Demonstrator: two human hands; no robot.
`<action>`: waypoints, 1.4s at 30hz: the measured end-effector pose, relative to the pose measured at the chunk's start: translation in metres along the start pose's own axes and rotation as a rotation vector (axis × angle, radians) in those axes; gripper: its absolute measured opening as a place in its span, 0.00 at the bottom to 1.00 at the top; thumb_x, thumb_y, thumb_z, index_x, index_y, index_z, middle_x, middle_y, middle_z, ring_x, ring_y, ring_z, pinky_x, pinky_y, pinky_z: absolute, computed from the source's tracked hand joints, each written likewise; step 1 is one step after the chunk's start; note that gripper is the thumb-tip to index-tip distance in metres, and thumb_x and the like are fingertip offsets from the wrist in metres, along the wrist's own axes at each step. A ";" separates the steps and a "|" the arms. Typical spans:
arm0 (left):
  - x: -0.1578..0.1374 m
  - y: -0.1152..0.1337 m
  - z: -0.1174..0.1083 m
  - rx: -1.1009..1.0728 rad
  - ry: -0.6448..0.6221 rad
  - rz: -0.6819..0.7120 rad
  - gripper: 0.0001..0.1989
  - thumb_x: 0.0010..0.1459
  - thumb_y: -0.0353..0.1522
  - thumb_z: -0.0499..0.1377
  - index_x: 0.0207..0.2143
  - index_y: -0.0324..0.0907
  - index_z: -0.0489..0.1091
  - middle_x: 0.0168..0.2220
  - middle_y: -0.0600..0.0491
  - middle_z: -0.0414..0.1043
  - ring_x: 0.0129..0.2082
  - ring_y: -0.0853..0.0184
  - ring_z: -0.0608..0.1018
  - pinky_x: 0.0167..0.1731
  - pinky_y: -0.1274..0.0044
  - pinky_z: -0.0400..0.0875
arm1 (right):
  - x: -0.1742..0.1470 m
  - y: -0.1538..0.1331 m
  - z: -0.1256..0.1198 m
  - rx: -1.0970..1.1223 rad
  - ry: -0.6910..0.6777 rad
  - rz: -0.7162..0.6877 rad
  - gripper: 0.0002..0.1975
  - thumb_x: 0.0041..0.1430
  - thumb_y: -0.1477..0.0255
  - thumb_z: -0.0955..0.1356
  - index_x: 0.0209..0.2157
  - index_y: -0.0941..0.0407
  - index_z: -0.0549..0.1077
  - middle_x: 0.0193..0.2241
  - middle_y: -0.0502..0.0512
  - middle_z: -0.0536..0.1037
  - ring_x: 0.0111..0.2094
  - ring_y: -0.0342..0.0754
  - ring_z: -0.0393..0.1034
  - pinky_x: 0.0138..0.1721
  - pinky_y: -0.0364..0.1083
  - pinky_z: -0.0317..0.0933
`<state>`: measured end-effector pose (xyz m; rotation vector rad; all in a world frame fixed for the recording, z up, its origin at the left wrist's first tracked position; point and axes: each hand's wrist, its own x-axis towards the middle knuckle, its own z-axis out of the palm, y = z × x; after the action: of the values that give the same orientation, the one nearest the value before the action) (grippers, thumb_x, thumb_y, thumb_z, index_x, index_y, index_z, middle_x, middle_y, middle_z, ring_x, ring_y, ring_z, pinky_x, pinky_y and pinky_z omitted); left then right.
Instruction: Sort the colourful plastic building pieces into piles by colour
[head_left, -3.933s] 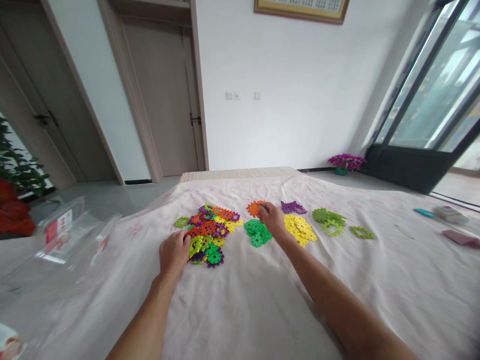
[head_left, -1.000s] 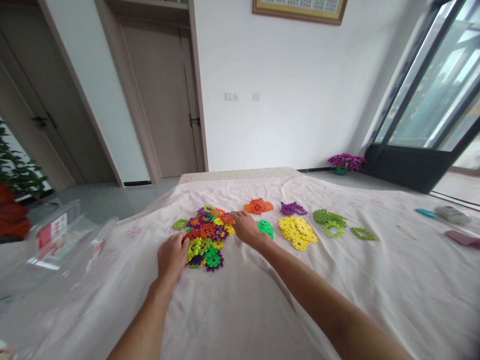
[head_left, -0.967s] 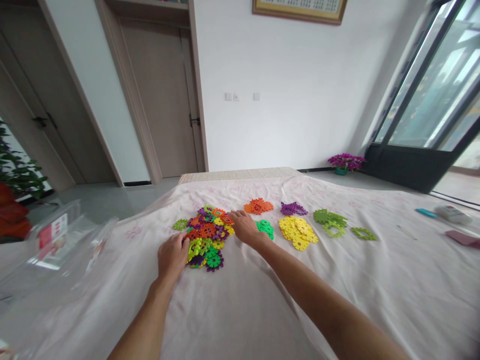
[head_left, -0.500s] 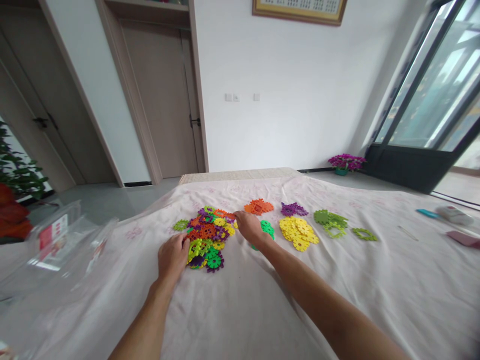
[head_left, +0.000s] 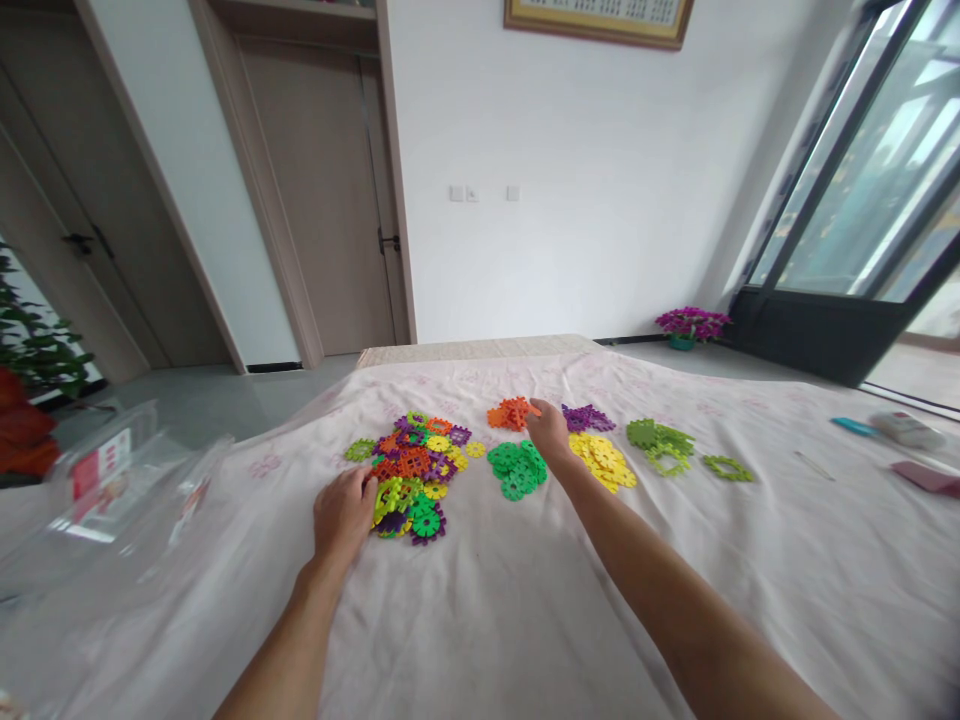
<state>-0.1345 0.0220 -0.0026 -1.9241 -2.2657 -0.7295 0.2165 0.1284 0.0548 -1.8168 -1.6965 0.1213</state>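
Note:
My right hand (head_left: 550, 430) is closed on a flat orange plastic interlocking piece (head_left: 534, 407), at the right edge of the orange pile (head_left: 508, 413). Curled at the left side of a mixed pile of interlocking pieces (head_left: 414, 462), my left hand (head_left: 343, 512) touches the pieces there. Its fingertips are partly hidden, so what it pinches cannot be made out. The mixed pile holds orange, purple, yellow, green and lime pieces. A green pile (head_left: 517, 468) lies nearer me than the orange one. Right of it are a yellow pile (head_left: 602, 462) and a purple pile (head_left: 589, 418).
Lime-green pieces (head_left: 660, 440) lie farther right, with a single lime piece (head_left: 727, 468) beside them. Clear plastic packaging (head_left: 112, 490) sits at the left. A blue item (head_left: 853, 427), a white item (head_left: 909, 430) and a pink item (head_left: 928, 478) lie far right on the cloth (head_left: 480, 620).
My right hand has moved right from the mixed pile to the orange pile, carrying an orange piece. The green pile is uncovered now. My left hand stays at the mixed pile.

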 end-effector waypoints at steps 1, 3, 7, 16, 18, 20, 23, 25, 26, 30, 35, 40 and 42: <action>0.000 0.000 0.000 0.000 -0.002 -0.001 0.19 0.66 0.36 0.47 0.51 0.42 0.72 0.52 0.48 0.76 0.51 0.62 0.76 0.52 0.73 0.64 | -0.004 -0.003 0.002 0.017 0.018 -0.020 0.23 0.61 0.77 0.59 0.56 0.60 0.72 0.52 0.62 0.76 0.53 0.51 0.70 0.52 0.45 0.61; 0.000 0.000 0.000 0.001 -0.002 -0.002 0.19 0.66 0.35 0.47 0.51 0.42 0.72 0.52 0.49 0.76 0.51 0.63 0.76 0.52 0.73 0.64 | -0.014 -0.012 0.008 0.042 -0.012 -0.114 0.23 0.60 0.78 0.60 0.54 0.58 0.74 0.53 0.59 0.76 0.54 0.50 0.69 0.54 0.44 0.59; 0.001 -0.001 0.001 -0.004 0.010 -0.001 0.18 0.65 0.36 0.48 0.50 0.42 0.73 0.52 0.49 0.76 0.52 0.63 0.76 0.52 0.73 0.64 | -0.034 -0.036 0.021 -0.106 -0.220 -0.327 0.19 0.62 0.72 0.64 0.53 0.56 0.75 0.50 0.58 0.78 0.54 0.54 0.66 0.53 0.48 0.57; 0.000 -0.002 0.002 -0.016 0.013 -0.004 0.19 0.65 0.36 0.48 0.50 0.42 0.73 0.52 0.48 0.76 0.52 0.61 0.76 0.53 0.71 0.64 | -0.045 -0.065 0.029 -0.418 -0.351 -0.556 0.09 0.64 0.72 0.65 0.39 0.57 0.78 0.40 0.61 0.81 0.47 0.55 0.69 0.46 0.49 0.56; 0.000 -0.001 0.001 -0.017 0.012 -0.004 0.19 0.65 0.36 0.47 0.50 0.41 0.73 0.52 0.49 0.76 0.52 0.61 0.75 0.53 0.72 0.65 | -0.047 -0.066 0.028 -0.428 -0.349 -0.593 0.11 0.64 0.77 0.63 0.39 0.58 0.77 0.38 0.62 0.81 0.46 0.54 0.69 0.46 0.48 0.56; 0.000 0.000 0.000 -0.015 0.013 -0.001 0.19 0.65 0.36 0.47 0.50 0.41 0.73 0.51 0.49 0.76 0.52 0.61 0.76 0.53 0.72 0.65 | -0.048 -0.066 0.025 -0.406 -0.325 -0.565 0.13 0.64 0.79 0.62 0.41 0.57 0.77 0.37 0.61 0.81 0.45 0.53 0.71 0.45 0.47 0.56; 0.000 -0.001 0.000 -0.021 0.008 0.006 0.19 0.65 0.36 0.47 0.50 0.42 0.73 0.51 0.49 0.76 0.51 0.62 0.76 0.52 0.72 0.65 | -0.048 -0.059 0.015 -0.292 -0.232 -0.440 0.15 0.67 0.75 0.60 0.47 0.55 0.76 0.41 0.60 0.81 0.45 0.52 0.72 0.45 0.46 0.58; 0.000 -0.001 0.000 -0.026 0.004 0.004 0.19 0.65 0.36 0.47 0.50 0.42 0.72 0.52 0.49 0.76 0.52 0.62 0.76 0.52 0.72 0.65 | -0.046 -0.048 0.006 -0.180 -0.142 -0.345 0.17 0.68 0.73 0.58 0.51 0.53 0.75 0.46 0.58 0.80 0.47 0.51 0.72 0.45 0.45 0.59; 0.000 -0.001 0.000 -0.026 0.004 0.000 0.19 0.65 0.36 0.47 0.50 0.42 0.72 0.52 0.49 0.76 0.52 0.61 0.76 0.52 0.71 0.65 | -0.045 -0.041 0.001 -0.130 -0.098 -0.296 0.18 0.68 0.72 0.58 0.51 0.53 0.74 0.48 0.57 0.79 0.48 0.50 0.71 0.46 0.45 0.60; 0.000 -0.001 0.001 -0.014 0.002 -0.007 0.19 0.65 0.36 0.47 0.50 0.43 0.72 0.53 0.49 0.76 0.52 0.61 0.75 0.52 0.71 0.65 | -0.038 -0.004 -0.026 -0.064 0.024 -0.071 0.19 0.65 0.71 0.58 0.50 0.51 0.76 0.48 0.54 0.79 0.48 0.51 0.72 0.47 0.46 0.62; 0.000 -0.001 0.000 -0.008 0.012 -0.006 0.19 0.65 0.36 0.46 0.50 0.43 0.73 0.52 0.49 0.76 0.51 0.62 0.76 0.52 0.72 0.66 | -0.031 0.039 -0.054 -0.114 0.125 0.140 0.20 0.63 0.71 0.59 0.48 0.51 0.79 0.46 0.55 0.79 0.48 0.52 0.71 0.48 0.47 0.61; 0.000 -0.002 0.001 -0.009 0.007 -0.003 0.20 0.65 0.37 0.46 0.51 0.43 0.73 0.52 0.49 0.76 0.51 0.61 0.76 0.52 0.72 0.66 | -0.029 0.068 -0.064 -0.139 0.113 0.324 0.20 0.62 0.69 0.60 0.47 0.46 0.79 0.47 0.54 0.78 0.48 0.55 0.70 0.45 0.49 0.61; 0.000 -0.002 0.001 -0.007 0.005 -0.004 0.20 0.65 0.37 0.46 0.51 0.43 0.72 0.52 0.48 0.76 0.52 0.61 0.76 0.52 0.72 0.66 | -0.030 0.074 -0.064 -0.174 0.137 0.328 0.19 0.61 0.68 0.60 0.47 0.46 0.80 0.49 0.55 0.77 0.49 0.57 0.68 0.45 0.51 0.60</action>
<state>-0.1360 0.0228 -0.0041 -1.9195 -2.2682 -0.7428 0.3063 0.0791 0.0580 -2.1702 -1.3405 -0.0146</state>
